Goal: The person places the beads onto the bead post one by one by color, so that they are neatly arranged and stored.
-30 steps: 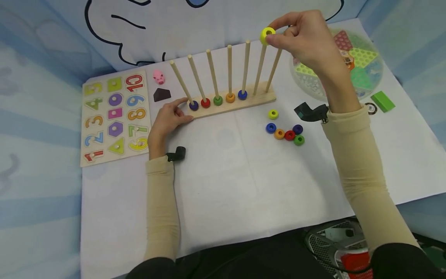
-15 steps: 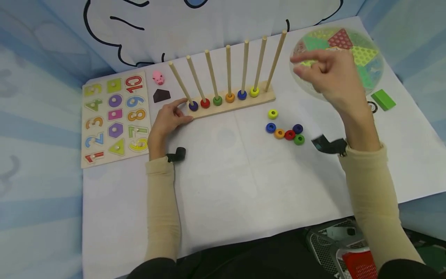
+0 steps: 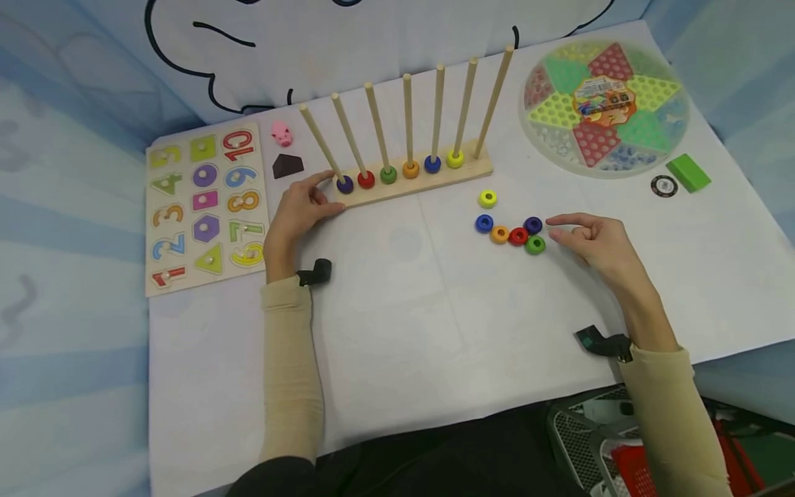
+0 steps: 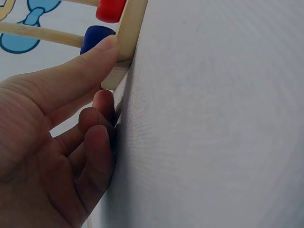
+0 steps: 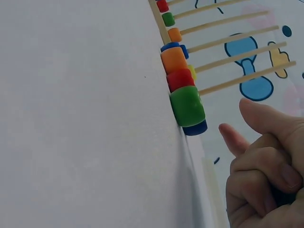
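My left hand (image 3: pixel 298 210) pinches the left end of a wooden peg stand (image 3: pixel 481 168), thumb and index finger at its opposite edges. The stand has a row of upright pegs. A bead sits at the foot of every peg but the rightmost, ending with a yellow bead (image 3: pixel 455 161). My right hand (image 3: pixel 599 245) is just right of a loose dark blue bead (image 3: pixel 527 228), thumb and index finger apart with nothing between them. The loose green bead (image 5: pixel 186 107), red bead (image 5: pixel 180 80) and orange bead (image 5: pixel 173 60) line up beside it. A blue and a yellow loose bead lie further left.
A number puzzle board (image 3: pixel 189 248) lies at the left, near a pink pig figure (image 3: pixel 282 134) and a dark brown block (image 3: pixel 288 166). At the back right are a round game board (image 3: pixel 559 155), a black-and-white chip (image 3: pixel 655 186) and a green block (image 3: pixel 688 172).
The yellow bead from my right hand now sits on the sixth peg. That hand has come down and toward me, beside the loose beads. My left hand stays at the stand's end.
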Tool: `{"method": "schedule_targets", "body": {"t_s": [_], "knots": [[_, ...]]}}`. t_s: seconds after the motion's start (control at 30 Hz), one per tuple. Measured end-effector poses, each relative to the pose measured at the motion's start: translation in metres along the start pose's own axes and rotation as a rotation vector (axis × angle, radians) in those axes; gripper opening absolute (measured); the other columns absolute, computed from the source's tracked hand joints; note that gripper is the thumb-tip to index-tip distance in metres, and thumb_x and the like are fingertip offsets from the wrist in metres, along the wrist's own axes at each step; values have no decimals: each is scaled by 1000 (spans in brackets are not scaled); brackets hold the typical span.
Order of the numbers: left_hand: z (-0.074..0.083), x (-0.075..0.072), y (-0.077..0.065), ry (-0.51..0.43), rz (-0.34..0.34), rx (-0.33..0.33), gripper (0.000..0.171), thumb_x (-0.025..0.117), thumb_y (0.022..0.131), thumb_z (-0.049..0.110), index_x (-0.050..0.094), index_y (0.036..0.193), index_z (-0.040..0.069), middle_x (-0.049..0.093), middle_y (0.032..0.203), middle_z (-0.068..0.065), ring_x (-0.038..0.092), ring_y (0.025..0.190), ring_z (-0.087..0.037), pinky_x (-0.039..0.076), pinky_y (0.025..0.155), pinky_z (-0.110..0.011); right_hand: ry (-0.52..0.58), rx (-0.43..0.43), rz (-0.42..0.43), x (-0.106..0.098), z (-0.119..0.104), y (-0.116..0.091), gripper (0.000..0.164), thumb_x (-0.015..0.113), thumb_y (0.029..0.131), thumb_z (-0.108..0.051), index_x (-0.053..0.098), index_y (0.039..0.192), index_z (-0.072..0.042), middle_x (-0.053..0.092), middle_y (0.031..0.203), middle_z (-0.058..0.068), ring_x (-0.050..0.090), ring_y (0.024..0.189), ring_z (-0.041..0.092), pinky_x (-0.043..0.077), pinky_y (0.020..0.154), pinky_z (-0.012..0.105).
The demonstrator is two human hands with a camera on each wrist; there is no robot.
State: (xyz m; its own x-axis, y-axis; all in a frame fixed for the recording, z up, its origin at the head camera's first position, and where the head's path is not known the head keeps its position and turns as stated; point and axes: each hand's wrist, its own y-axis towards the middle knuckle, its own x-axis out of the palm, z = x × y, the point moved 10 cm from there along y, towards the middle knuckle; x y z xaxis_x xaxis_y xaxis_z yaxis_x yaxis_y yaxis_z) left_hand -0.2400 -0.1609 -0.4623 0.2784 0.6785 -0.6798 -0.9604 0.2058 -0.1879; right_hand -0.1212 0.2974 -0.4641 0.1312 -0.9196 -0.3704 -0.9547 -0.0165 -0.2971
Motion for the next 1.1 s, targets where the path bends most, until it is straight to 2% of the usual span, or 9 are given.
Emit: {"method": "schedule_targets", "body": {"t_s": [0.13, 0.33, 0.53, 0.7, 0.83, 1.1], "knots": [[-1, -3, -1, -5, 9, -8, 64, 76, 82, 30, 49, 139, 22, 57, 83, -9, 47, 69, -20, 36, 62, -31, -35, -8, -16, 5, 0, -6, 45, 67, 88, -34, 62, 121, -3, 30, 47, -1, 23, 41, 16, 23, 47, 36], [-1, -5, -2, -7, 10, -6, 63, 76, 82, 29, 49, 139, 21, 57, 83, -9, 46, 69, -20, 36, 62, -31, -72, -30, -23, 13, -24, -12, 42, 66, 91, -28, 61, 120, 2, 30, 48, 0, 25, 41, 14, 24, 47, 35], [-3, -5, -2, -6, 10, -9, 63, 75, 82, 30, 49, 139, 22, 56, 84, -9, 46, 70, -20, 35, 63, -31, -109, -44, 4, 5, -18, 9, 45, 68, 87, -37, 64, 120, -6, 30, 48, 0, 23, 41, 16, 23, 45, 36], [-5, -3, -3, -11, 9, -23, 64, 75, 82, 30, 49, 140, 21, 56, 83, -9, 46, 70, -20, 35, 62, -31, -193, -13, -47, 12, -17, 24, 45, 68, 86, -40, 64, 118, -8, 29, 48, -3, 23, 43, 12, 23, 45, 33], [-4, 0, -1, -21, -2, -16, 64, 75, 82, 31, 48, 140, 22, 56, 83, -9, 46, 70, -20, 35, 62, -30, -260, 27, -72, 16, -9, 28, 48, 70, 85, -40, 63, 119, -6, 30, 48, -4, 24, 43, 10, 21, 42, 30], [-2, 3, 2, -22, -9, -16, 65, 75, 83, 30, 48, 141, 21, 55, 84, -9, 46, 71, -20, 35, 62, -30, -346, -20, -20, 13, -13, 25, 52, 65, 86, -47, 63, 117, -6, 34, 49, -1, 27, 44, 11, 23, 43, 30]]}}
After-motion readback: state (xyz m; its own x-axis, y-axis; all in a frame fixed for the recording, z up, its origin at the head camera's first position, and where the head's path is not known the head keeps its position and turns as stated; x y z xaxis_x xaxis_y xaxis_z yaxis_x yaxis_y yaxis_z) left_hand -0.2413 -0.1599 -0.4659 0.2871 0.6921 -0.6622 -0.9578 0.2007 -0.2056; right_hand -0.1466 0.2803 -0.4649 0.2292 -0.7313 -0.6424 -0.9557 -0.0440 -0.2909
